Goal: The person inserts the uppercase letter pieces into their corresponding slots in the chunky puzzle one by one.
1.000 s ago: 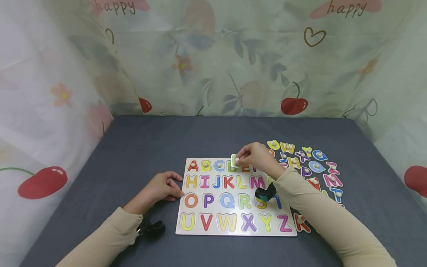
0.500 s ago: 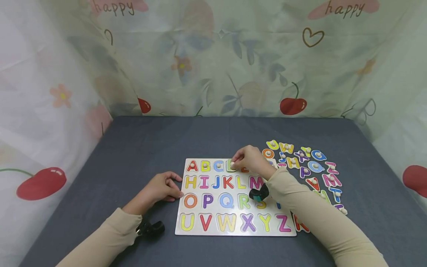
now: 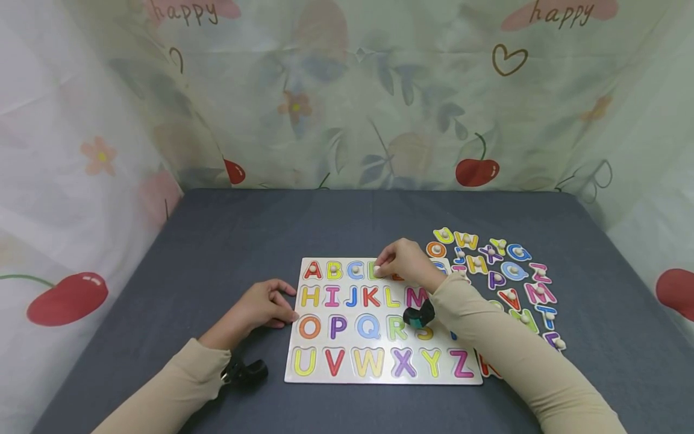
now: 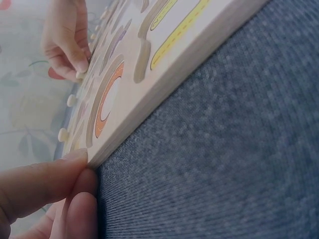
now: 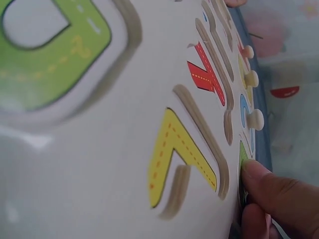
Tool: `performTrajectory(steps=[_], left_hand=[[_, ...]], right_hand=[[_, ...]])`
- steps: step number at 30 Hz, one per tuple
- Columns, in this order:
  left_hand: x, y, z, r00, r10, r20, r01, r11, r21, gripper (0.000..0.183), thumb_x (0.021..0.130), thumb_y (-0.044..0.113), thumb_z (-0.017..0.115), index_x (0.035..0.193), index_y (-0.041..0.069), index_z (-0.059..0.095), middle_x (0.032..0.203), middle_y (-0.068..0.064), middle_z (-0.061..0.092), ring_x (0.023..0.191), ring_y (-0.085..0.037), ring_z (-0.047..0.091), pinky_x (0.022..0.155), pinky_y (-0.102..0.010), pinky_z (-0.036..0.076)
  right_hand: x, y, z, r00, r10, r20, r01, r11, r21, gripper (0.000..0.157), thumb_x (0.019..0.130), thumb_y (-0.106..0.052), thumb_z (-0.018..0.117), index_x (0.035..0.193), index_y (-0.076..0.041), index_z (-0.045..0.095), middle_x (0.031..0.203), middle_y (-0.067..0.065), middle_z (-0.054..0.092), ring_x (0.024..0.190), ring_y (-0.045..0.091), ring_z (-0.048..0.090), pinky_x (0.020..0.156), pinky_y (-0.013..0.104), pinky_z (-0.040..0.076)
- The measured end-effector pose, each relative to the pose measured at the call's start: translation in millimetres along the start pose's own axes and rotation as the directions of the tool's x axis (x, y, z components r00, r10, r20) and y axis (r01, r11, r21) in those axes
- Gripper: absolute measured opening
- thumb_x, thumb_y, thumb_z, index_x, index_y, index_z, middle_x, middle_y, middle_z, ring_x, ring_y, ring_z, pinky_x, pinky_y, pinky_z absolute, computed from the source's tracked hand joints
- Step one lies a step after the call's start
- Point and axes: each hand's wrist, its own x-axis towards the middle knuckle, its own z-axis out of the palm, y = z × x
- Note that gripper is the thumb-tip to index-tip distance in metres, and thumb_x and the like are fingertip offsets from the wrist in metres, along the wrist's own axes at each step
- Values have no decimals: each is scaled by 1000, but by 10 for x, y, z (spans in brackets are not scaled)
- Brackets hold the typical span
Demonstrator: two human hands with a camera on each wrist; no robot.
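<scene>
The right hand (image 3: 402, 260) pinches the green D piece (image 5: 242, 155) by its knob (image 3: 376, 271), over its slot at the letter board's (image 3: 351, 339) twelve o'clock. The left hand (image 3: 265, 304), loosely bent, touches the board's edge near nine o'clock. Knobbed A, B and C (image 3: 355, 269) sit at ten to eleven; loose letters (image 3: 539, 293) lie from one to four o'clock on the worktop (image 3: 244, 229).
</scene>
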Motion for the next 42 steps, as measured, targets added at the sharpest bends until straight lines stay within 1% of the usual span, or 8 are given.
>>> performTrajectory(steps=[11, 16, 23, 29, 34, 36, 39, 42], left_hand=[[-9, 11, 3, 1000, -3, -8, 4, 1000, 7, 50, 70, 1, 84, 113, 2, 58, 73, -5, 64, 61, -13, 60, 55, -27, 53], [-9, 12, 5, 1000, -3, -10, 3, 1000, 7, 50, 70, 1, 84, 113, 2, 58, 73, -5, 64, 61, -13, 60, 54, -27, 53], [-20, 8, 4, 1000, 9, -11, -9, 1000, -4, 49, 70, 1, 84, 112, 2, 58, 73, -6, 64, 61, -13, 60, 54, -27, 53], [-29, 4, 4, 1000, 10, -10, -10, 1000, -4, 49, 70, 2, 84, 112, 2, 58, 73, -6, 64, 62, -13, 61, 55, -27, 53], [-29, 8, 10, 1000, 6, -13, -6, 1000, -6, 49, 70, 2, 84, 112, 2, 58, 74, -7, 64, 62, -14, 61, 55, -27, 53], [-27, 10, 13, 1000, 5, -17, -5, 1000, -5, 49, 70, 2, 84, 112, 2, 58, 74, -7, 64, 62, -14, 60, 55, -27, 53], [-24, 10, 15, 1000, 1, -20, -1, 1000, -2, 49, 70, 2, 84, 112, 2, 58, 74, -7, 64, 62, -14, 60, 55, -27, 53], [-25, 10, 16, 1000, -3, -26, 3, 1000, -2, 49, 70, 1, 84, 112, 2, 59, 74, -7, 64, 62, -14, 60, 55, -27, 53]], right_hand=[[10, -13, -5, 1000, 19, 22, -20, 1000, 17, 12, 79, -15, 81, 84, -8, 73, 79, 4, 70, 66, 15, 59, 57, 23, 47], [9, -8, -4, 999, 12, 32, -13, 1000, 17, 14, 79, -14, 80, 87, -7, 71, 75, 4, 66, 65, 15, 58, 58, 23, 46], [20, 6, 5, 999, -47, 20, 47, 999, -20, 21, 77, -13, 82, 93, -8, 68, 76, 3, 56, 65, 15, 53, 57, 23, 44], [8, 32, -10, 999, -33, 30, 33, 999, 7, 30, 76, -17, 83, 101, -11, 67, 81, 4, 56, 69, 17, 53, 61, 25, 46], [-42, 58, -168, 999, -48, 11, 48, 998, 43, 41, 79, -23, 81, 114, -11, 65, 90, 5, 60, 73, 19, 54, 62, 29, 46], [-87, 73, -272, 998, -69, -2, 69, 996, 61, 43, 81, -24, 79, 119, -9, 63, 94, 6, 60, 78, 19, 56, 67, 33, 48], [-189, 101, -448, 995, -97, -14, 98, 991, 90, 45, 85, -25, 75, 123, -7, 60, 101, 8, 60, 88, 22, 59, 80, 40, 51], [-318, 150, -631, 994, -107, -28, 110, 988, 111, 45, 88, -29, 72, 126, -9, 59, 106, 10, 60, 95, 27, 63, 89, 46, 51]])
